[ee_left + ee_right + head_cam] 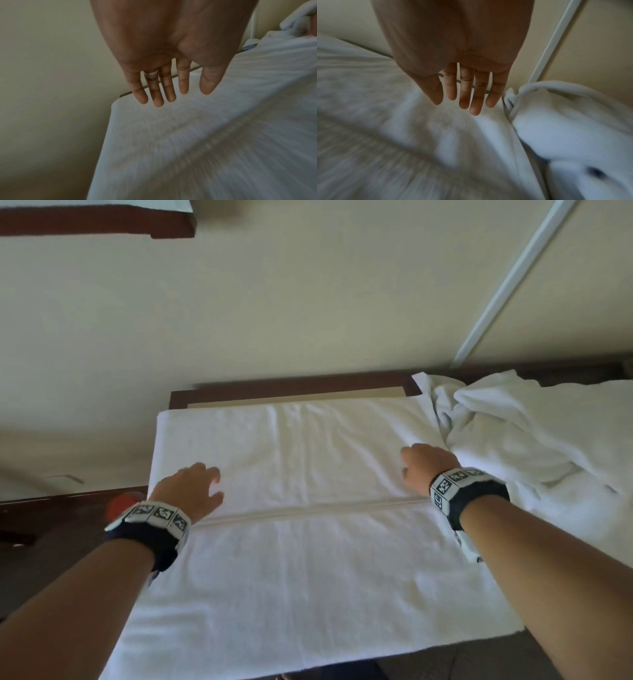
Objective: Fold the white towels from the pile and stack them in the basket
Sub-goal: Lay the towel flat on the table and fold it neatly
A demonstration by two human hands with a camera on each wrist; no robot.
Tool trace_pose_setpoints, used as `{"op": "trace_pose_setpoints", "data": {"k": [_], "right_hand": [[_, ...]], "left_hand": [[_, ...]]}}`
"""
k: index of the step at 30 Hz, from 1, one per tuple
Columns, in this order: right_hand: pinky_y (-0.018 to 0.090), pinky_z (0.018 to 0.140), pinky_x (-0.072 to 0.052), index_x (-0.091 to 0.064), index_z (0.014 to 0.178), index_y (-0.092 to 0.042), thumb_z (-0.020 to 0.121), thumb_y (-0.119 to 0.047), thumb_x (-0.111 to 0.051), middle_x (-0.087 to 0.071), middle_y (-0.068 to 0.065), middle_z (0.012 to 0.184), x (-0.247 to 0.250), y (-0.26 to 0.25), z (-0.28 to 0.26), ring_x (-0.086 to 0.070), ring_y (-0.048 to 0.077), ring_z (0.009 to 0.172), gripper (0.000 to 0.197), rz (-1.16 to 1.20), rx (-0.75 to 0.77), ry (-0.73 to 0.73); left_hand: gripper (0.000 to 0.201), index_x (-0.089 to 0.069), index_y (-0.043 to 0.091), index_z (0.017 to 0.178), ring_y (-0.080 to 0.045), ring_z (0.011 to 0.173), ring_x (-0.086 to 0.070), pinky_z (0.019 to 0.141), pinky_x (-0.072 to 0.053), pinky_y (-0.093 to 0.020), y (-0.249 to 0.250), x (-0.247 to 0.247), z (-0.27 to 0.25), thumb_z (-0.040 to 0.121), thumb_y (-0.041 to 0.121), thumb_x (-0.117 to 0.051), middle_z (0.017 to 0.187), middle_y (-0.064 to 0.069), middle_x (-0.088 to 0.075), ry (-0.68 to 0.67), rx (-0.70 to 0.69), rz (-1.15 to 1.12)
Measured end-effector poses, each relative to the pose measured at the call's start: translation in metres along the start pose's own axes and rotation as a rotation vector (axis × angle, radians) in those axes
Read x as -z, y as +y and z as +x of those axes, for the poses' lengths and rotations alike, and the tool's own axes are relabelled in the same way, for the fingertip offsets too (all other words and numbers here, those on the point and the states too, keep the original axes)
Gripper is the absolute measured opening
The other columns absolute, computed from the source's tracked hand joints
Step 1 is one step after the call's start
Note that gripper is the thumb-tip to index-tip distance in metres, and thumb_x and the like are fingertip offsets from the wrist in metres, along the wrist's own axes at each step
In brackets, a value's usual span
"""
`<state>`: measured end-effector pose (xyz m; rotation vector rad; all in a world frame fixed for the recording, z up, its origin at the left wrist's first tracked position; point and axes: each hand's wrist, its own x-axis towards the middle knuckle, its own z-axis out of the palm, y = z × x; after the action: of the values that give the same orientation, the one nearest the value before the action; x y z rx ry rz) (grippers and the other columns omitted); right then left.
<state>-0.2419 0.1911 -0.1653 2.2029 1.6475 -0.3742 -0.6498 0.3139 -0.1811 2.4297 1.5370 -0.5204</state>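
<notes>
With towel (301,542) lying spread at frame centre, smoothing it, left hand (191,491) and right hand (428,470) flat, fingers straight, holding nothing; next probably gripping an edge, folding over; pile (534,433) waiting upper right.

Under our hands the towel (308,559) is white with a woven stripe; the pile (534,433) beside our right is white.

— From my station, both wrist views smear the towel (197,142) into streaks; I can't read its weave.

— And the pile (534,433)?

— The head view's right edge cuts it off. A red object (124,503) hides behind the left wrist; I can't identify it.

— Table?

— Mostly covered.
</notes>
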Motion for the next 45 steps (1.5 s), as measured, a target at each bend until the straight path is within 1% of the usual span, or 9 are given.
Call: {"op": "trace_pose_setpoints", "data": {"k": [6, 12, 16, 20, 28, 33, 38, 41, 45], "right_hand": [[0.040, 0.076, -0.045, -0.046, 0.132, -0.019, 0.091, -0.013, -0.056, -0.046, 0.007, 0.127, 0.016, 0.013, 0.088, -0.053, 0.029, 0.114, 0.043, -0.001, 0.017, 0.103], [0.052, 0.109, -0.030, -0.020, 0.151, -0.030, 0.090, -0.011, -0.058, -0.030, 0.002, 0.152, 0.010, 0.028, 0.145, -0.033, 0.026, 0.139, 0.074, -0.046, 0.073, 0.117], [0.047, 0.101, -0.038, -0.039, 0.141, -0.023, 0.088, -0.014, -0.059, -0.051, 0.008, 0.133, 0.018, 0.028, 0.164, -0.047, 0.030, 0.123, 0.058, -0.085, 0.073, 0.167], [0.040, 0.088, -0.041, -0.061, 0.111, -0.015, 0.084, -0.020, -0.062, -0.053, 0.008, 0.117, 0.035, 0.024, 0.160, -0.049, 0.030, 0.113, 0.027, -0.142, 0.080, 0.171], [0.042, 0.085, -0.036, -0.053, 0.104, -0.016, 0.081, -0.015, -0.061, -0.062, 0.006, 0.106, 0.068, 0.023, 0.091, -0.052, 0.033, 0.105, 0.024, -0.054, 0.066, 0.362], [0.044, 0.085, -0.035, -0.056, 0.114, -0.018, 0.081, -0.019, -0.062, -0.061, 0.007, 0.112, 0.055, 0.025, 0.005, -0.051, 0.033, 0.107, 0.034, 0.013, -0.040, 0.464], [0.044, 0.078, -0.039, -0.064, 0.099, -0.014, 0.066, -0.015, -0.075, -0.062, 0.009, 0.097, 0.003, 0.025, -0.095, -0.054, 0.034, 0.090, 0.035, 0.101, -0.089, 0.598], [0.043, 0.076, -0.041, -0.061, 0.088, -0.017, 0.058, -0.023, -0.081, -0.057, 0.006, 0.095, -0.046, 0.025, -0.148, -0.053, 0.032, 0.090, 0.037, 0.034, -0.102, 0.483], [0.043, 0.085, -0.036, -0.059, 0.101, -0.027, 0.068, -0.049, -0.070, -0.049, 0.001, 0.118, -0.096, 0.015, -0.192, -0.043, 0.026, 0.107, 0.041, -0.171, -0.185, 0.193]], "left_hand": [[0.054, -0.036, 0.028, 0.152, -0.026, 0.135, -0.046, 0.105, -0.044, -0.045, -0.002, 0.026, 0.092, 0.101, 0.042, -0.049, 0.152, -0.001, -0.043, 0.074, 0.030, 0.051], [0.061, -0.004, 0.037, 0.160, -0.027, 0.155, -0.006, 0.121, -0.010, -0.054, -0.016, 0.023, 0.147, 0.106, 0.041, -0.033, 0.168, 0.008, -0.013, 0.045, 0.060, 0.269], [0.052, -0.032, 0.035, 0.153, -0.029, 0.138, -0.039, 0.118, -0.019, -0.054, -0.023, 0.029, 0.163, 0.102, 0.041, -0.044, 0.143, -0.002, -0.046, 0.150, 0.089, 0.240], [0.039, -0.060, 0.020, 0.128, -0.035, 0.105, -0.062, 0.108, -0.030, -0.049, -0.025, 0.040, 0.160, 0.095, 0.041, -0.060, 0.114, -0.009, -0.055, 0.176, 0.110, 0.162], [0.024, -0.064, 0.010, 0.096, -0.036, 0.071, -0.067, 0.068, -0.045, -0.041, -0.032, 0.086, 0.079, 0.090, 0.032, -0.071, 0.078, -0.013, -0.070, 0.435, -0.058, 0.026], [0.025, -0.062, 0.012, 0.086, -0.033, 0.064, -0.060, 0.064, -0.045, -0.043, -0.038, 0.081, -0.005, 0.085, 0.036, -0.069, 0.070, -0.007, -0.063, 0.621, -0.191, 0.026], [0.034, -0.065, 0.008, 0.080, -0.037, 0.066, -0.061, 0.068, -0.044, -0.049, -0.031, 0.027, -0.115, 0.085, 0.039, -0.052, 0.073, -0.011, -0.062, 0.800, -0.205, 0.016], [0.034, -0.067, 0.008, 0.080, -0.036, 0.068, -0.063, 0.067, -0.044, -0.050, -0.025, -0.033, -0.166, 0.082, 0.038, -0.052, 0.077, -0.012, -0.063, 0.733, -0.241, 0.071], [0.039, -0.068, 0.014, 0.088, -0.035, 0.073, -0.064, 0.074, -0.044, -0.056, -0.016, -0.107, -0.201, 0.069, 0.048, -0.068, 0.086, -0.008, -0.061, 0.391, -0.223, 0.157]]}}
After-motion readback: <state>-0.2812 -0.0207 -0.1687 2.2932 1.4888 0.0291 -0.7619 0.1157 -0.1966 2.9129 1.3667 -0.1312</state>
